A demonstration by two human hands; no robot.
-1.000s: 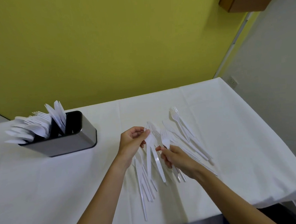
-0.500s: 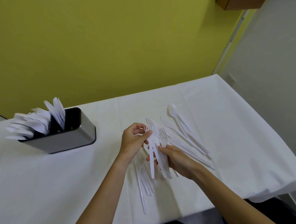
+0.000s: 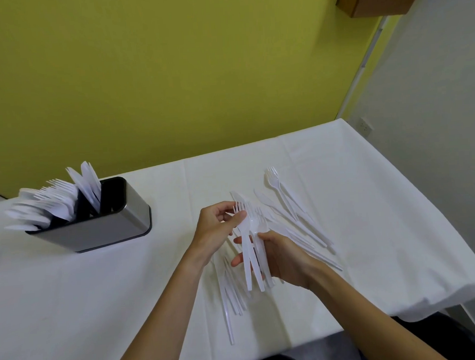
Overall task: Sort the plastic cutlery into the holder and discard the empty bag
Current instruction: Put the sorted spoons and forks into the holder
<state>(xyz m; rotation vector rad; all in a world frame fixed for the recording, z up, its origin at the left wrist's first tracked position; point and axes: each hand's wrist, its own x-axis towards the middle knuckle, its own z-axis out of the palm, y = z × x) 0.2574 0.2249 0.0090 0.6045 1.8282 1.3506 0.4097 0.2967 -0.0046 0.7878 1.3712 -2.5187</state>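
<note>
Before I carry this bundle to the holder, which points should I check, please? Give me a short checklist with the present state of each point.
1. Right hand grips the bundle of white plastic forks: ok.
2. Left hand pinches the bundle's heads: ok.
3. Bundle holds forks only: cannot tell.
4. Grey rectangular metal holder stands upright: ok.
5. Room in its fork compartment: cannot tell; the rightmost compartment looks empty.
6. All cutlery sorted: not ok, loose white cutlery lies on the table.
</note>
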